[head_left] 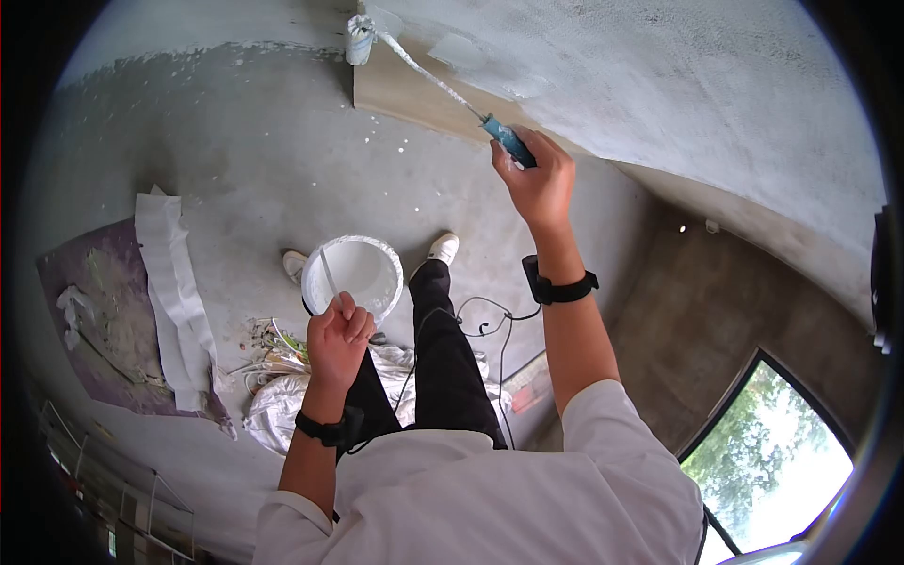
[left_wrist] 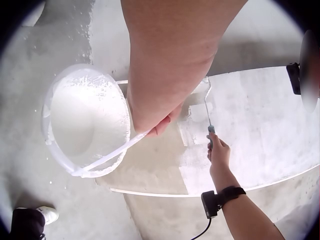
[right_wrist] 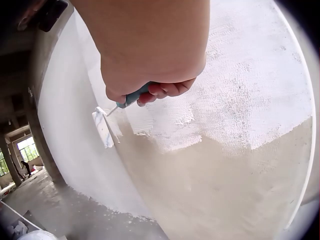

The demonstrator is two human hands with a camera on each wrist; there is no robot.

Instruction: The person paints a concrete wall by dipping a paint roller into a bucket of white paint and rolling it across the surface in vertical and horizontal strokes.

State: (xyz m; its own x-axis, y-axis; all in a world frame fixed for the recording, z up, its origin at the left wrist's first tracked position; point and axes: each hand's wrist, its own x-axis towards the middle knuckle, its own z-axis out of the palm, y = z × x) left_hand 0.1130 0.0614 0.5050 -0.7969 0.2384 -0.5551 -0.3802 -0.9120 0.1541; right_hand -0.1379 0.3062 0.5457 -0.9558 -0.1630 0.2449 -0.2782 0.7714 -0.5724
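Roller [head_left: 360,40] rests against the wall [head_left: 678,85], its teal handle wrapped by the curled fingers of the right hand [head_left: 537,179]. Left hand [head_left: 339,334] grips the bail of the paint bucket [head_left: 353,273], held above the floor. Judged partway: white coats the upper wall; a bare tan patch [right_wrist: 235,190] remains below.

No text, label, brand, number or sign could be read in any view. The white bucket [head_left: 353,273] and the paint roller [head_left: 361,40] bore no legible marking, only paint.
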